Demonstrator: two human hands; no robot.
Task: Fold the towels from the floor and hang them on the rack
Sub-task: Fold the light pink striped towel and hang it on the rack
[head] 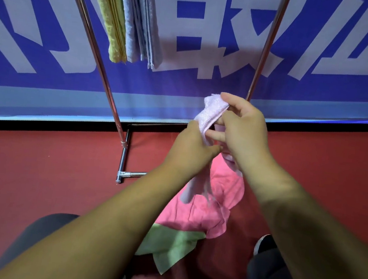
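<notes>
A pale lilac towel (210, 113) hangs bunched between my two hands above the floor. My right hand (243, 125) pinches its upper end, and my left hand (191, 149) grips it lower down, with a loose tail dropping below my left wrist. Under my arms a pink towel (207, 212) and a light green towel (172, 245) lie crumpled on the red floor. The metal rack (93, 39) stands in front of me, with a yellow towel (109, 18) and grey towels (141, 21) hanging folded at the top left.
The rack's second upright (267, 46) rises at the right, and its foot bar (123, 155) lies on the red floor (39, 169). A blue and white banner (211, 40) covers the wall behind. My knees and a dark shoe (265, 243) sit at the bottom edge.
</notes>
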